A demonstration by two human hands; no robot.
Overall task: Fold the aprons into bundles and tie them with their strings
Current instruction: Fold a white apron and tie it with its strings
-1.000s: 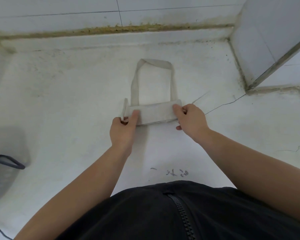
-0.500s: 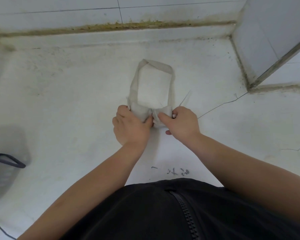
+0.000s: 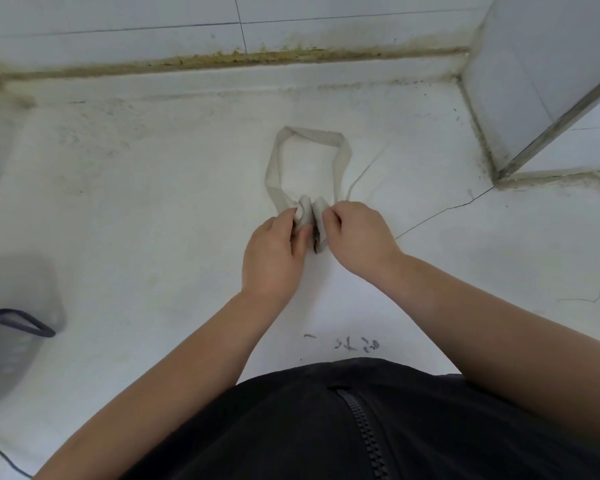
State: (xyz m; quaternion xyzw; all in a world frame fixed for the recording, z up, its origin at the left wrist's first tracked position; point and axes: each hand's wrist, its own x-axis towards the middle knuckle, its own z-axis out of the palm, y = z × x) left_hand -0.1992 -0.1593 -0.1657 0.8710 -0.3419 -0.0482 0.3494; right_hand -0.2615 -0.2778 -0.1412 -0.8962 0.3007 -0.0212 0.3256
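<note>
A pale grey apron bundle (image 3: pixel 311 216) lies folded on the white floor, its two ends turned in and standing side by side. My left hand (image 3: pixel 274 252) pinches the left fold between thumb and fingers. My right hand (image 3: pixel 359 237) grips the right fold. The apron's neck strap (image 3: pixel 307 135) forms a loop on the floor just beyond the bundle. A thin string (image 3: pixel 357 180) trails off to the right of the loop. Most of the bundle is hidden by my fingers.
A tiled wall (image 3: pixel 222 26) with a stained joint runs along the back. A white pillar corner (image 3: pixel 534 81) stands at the right. A dark strap and pale basket (image 3: pixel 18 323) sit at the left edge. A crack (image 3: pixel 444 211) crosses the floor.
The flat folded strip has been folded inward from both ends. My hands have come together at the middle, and the strap loop has narrowed.
</note>
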